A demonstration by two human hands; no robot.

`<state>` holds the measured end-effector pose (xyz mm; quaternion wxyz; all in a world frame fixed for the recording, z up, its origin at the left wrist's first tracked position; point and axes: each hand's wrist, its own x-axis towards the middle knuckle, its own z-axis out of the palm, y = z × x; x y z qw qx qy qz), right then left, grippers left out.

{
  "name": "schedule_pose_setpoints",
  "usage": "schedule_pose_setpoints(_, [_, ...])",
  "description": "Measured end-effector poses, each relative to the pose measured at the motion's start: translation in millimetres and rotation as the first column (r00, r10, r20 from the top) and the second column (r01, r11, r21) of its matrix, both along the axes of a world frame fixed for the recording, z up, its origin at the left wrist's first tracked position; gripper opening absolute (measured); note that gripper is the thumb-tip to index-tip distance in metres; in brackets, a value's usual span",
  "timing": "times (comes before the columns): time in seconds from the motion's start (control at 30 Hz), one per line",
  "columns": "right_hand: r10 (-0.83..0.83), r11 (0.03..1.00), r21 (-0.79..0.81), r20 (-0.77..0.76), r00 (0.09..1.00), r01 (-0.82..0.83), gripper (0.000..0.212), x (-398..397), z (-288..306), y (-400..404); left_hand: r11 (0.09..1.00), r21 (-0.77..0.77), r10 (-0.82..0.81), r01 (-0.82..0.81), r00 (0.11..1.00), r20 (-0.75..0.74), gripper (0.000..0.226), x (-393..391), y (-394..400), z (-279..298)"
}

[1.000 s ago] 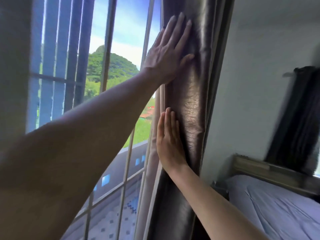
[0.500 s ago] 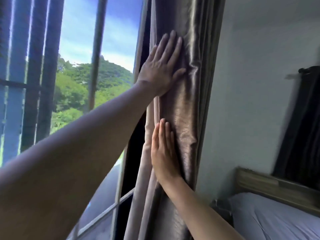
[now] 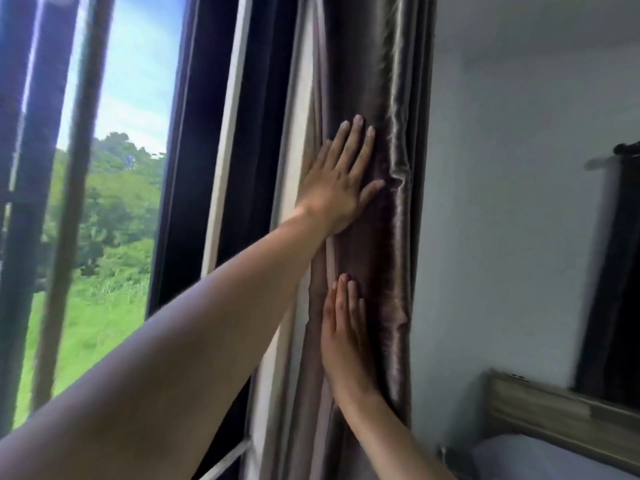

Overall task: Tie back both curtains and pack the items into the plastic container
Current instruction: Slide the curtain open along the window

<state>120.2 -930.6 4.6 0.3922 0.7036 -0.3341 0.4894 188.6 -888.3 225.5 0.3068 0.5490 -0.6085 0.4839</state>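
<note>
A shiny brown curtain [image 3: 388, 109] hangs bunched in folds at the right edge of the window, against the wall. My left hand [image 3: 341, 181] lies flat on it, fingers spread and pointing up. Below it my right hand [image 3: 344, 337] presses flat on the same folds, fingers together and pointing up. Neither hand grips the fabric. A second, dark curtain [image 3: 613, 289] hangs at the far right. No tie-back and no plastic container is in view.
The window [image 3: 114, 168] with its bars fills the left side, with trees and grass outside. A white wall [image 3: 502, 202] stands to the right of the curtain. A wooden headboard [image 3: 554, 410] and a grey bed [image 3: 519, 459] sit at the lower right.
Both hands have slid the bunched curtain further right toward the wall, staying flat on it. More of the window frame shows to the left.
</note>
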Motion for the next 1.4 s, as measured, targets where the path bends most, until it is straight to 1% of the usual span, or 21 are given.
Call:
schedule_pose_setpoints(0.1, [0.003,0.999,0.042,0.016,1.0,-0.004,0.057,-5,-1,-31,1.0,0.02,-0.008,0.008,1.0,0.014,0.073,-3,-34,-1])
schedule_pose_setpoints(0.2, [-0.047,0.998,0.042,-0.029,0.998,0.048,0.061,-15,-1,-65,0.992,0.119,0.028,-0.03,0.999,0.019,0.075,-5,-62,1])
schedule_pose_setpoints(0.3, [-0.111,0.99,0.086,-0.036,0.993,0.113,0.065,-19,1,-79,0.97,0.22,0.102,-0.104,0.995,0.023,0.076,-11,-75,5])
schedule_pose_setpoints(0.33, [-0.134,0.985,0.1,-0.046,0.99,0.138,0.066,-19,0,-80,0.967,0.229,0.109,-0.11,0.994,0.018,0.077,-13,-79,5])
schedule_pose_setpoints(0.4, [-0.186,0.973,0.124,-0.096,0.978,0.197,0.056,-20,-3,-81,0.969,0.219,0.111,-0.111,0.994,0.011,0.077,-14,-82,5])
schedule_pose_setpoints(0.43, [-0.189,0.969,0.144,-0.104,0.976,0.203,0.054,-21,-4,-81,0.97,0.215,0.111,-0.111,0.994,0.011,0.077,-13,-82,4])
schedule_pose_setpoints(0.5, [-0.179,0.965,0.178,-0.084,0.98,0.192,0.063,-23,-5,-76,0.973,0.207,0.099,-0.101,0.995,0.021,0.077,-11,-77,2])
schedule_pose_setpoints(0.57, [-0.199,0.964,0.149,-0.134,0.971,0.218,0.065,-25,-8,-63,0.977,0.198,0.076,-0.082,0.996,0.035,0.078,-8,-68,-1])
schedule_pose_setpoints(0.63, [-0.156,0.973,0.144,-0.158,0.975,0.179,0.058,-24,-16,-50,0.978,0.194,0.066,-0.074,0.997,0.048,0.078,-2,-57,-5])
schedule_pose_setpoints(0.7, [-0.102,0.982,0.144,-0.119,0.988,0.119,0.055,-19,-20,-36,0.979,0.185,0.071,-0.082,0.995,0.063,0.078,3,-45,-10])
schedule_pose_setpoints(0.77, [-0.053,0.981,0.182,-0.09,0.995,0.069,0.057,-13,-24,-23,0.978,0.193,0.064,-0.076,0.996,0.069,0.079,4,-30,-14])
schedule_pose_setpoints(0.9, [-0.021,0.969,0.244,-0.113,0.993,0.048,0.064,-10,-29,3,0.972,0.227,0.055,-0.061,0.998,0.031,0.08,1,-1,-18])
schedule_pose_setpoints(1.03, [0.023,0.968,0.25,-0.107,0.994,0.005,0.057,-13,-34,28,0.98,0.198,0.018,-0.022,1.0,0.023,0.08,-1,29,-23])
schedule_pose_setpoints(1.13, [0.104,0.962,0.264,-0.093,0.99,-0.076,0.063,-17,-38,44,0.983,0.182,-0.005,0.001,1.0,0.024,0.077,-1,53,-26])
schedule_pose_setpoints(1.2, [0.187,0.934,0.326,-0.101,0.977,-0.146,0.073,-21,-38,60,0.983,0.179,-0.039,0.038,0.999,-0.001,0.074,-1,70,-28])
schedule_pose_setpoints(1.27, [0.312,0.877,0.413,-0.101,0.945,-0.245,0.08,-27,-39,82,0.984,0.149,-0.088,0.093,0.995,-0.035,0.071,-1,90,-30])
schedule_pose_setpoints(1.33, [0.41,0.827,0.449,-0.07,0.909,-0.338,0.075,-33,-40,107,0.985,0.112,-0.124,0.128,0.991,-0.043,0.068,-1,111,-32])
schedule_pose_setpoints(1.4, [0.469,0.804,0.431,-0.037,0.883,-0.409,0.065,-39,-37,135,0.987,0.08,-0.139,0.14,0.99,-0.018,0.067,-2,133,-33])
